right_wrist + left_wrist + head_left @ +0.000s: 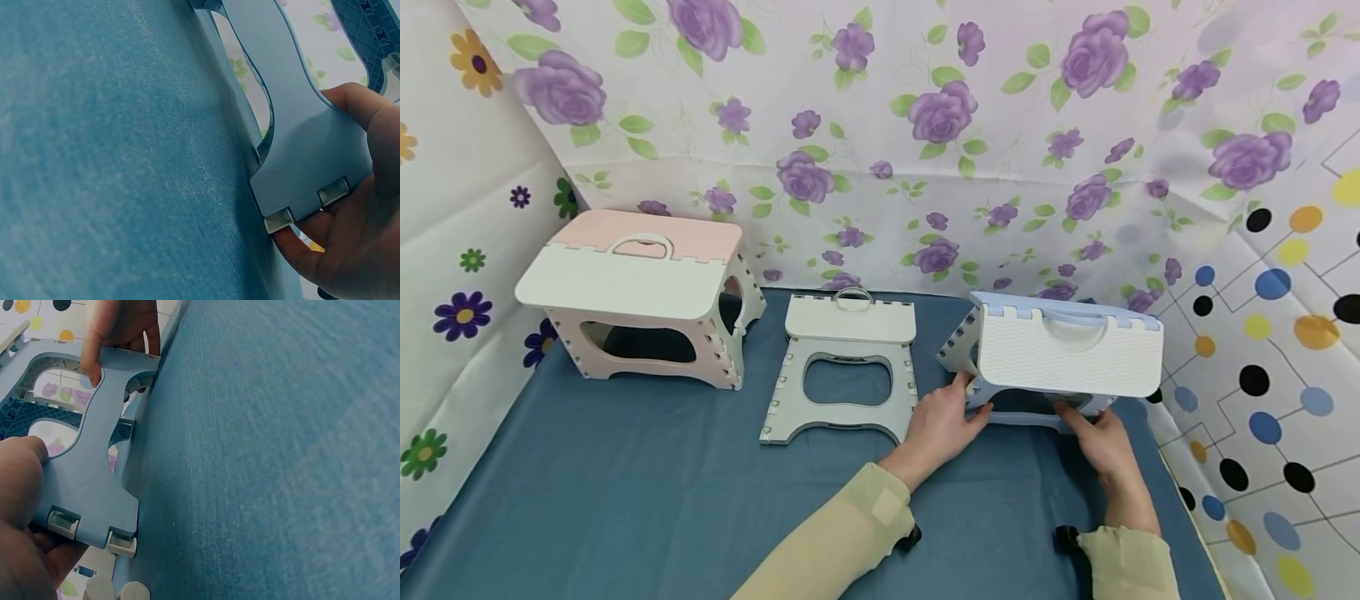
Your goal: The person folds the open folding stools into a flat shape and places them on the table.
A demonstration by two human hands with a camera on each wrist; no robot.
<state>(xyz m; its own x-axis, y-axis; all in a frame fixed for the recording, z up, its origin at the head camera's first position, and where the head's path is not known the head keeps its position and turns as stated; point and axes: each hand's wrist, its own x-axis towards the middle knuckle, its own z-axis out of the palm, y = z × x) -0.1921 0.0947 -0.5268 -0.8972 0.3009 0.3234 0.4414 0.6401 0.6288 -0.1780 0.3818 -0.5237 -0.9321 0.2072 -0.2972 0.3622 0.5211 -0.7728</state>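
Blue-and-white folding stool (1067, 358) is held at the R side of the blue-covered table (647, 483), nr the back cloth. Its leg panel is gripped by both hands: L hand (936, 425) is closed round the L end, thumb in front & fingers behind; R hand (1105, 442) is clasped round the R end, thumb hooked at the edge of the oval opening, fingers wrapped round the outer side. White top half is tilted down twd the person, w/ a narrow blue strip seen along the back edge & a carry handle (1075, 321) set btwn them. Small hinge pieces are shown at the panel's ends in the wrist views.

Just L of it, a white stool (850, 325) is seen w/ narrow top, ring handle & leg panel facing the camera; whether it's lying flat can't be told. Far L, a pink-and-white stool (625, 283) is stood upright, legs opened out. Pale yellow sleeves (842, 533) are worn. Table is bordered by a purple-rose cloth (865, 208) at back, a dotted cloth (1285, 375) at R & a daisy-print cloth (467, 375) at L
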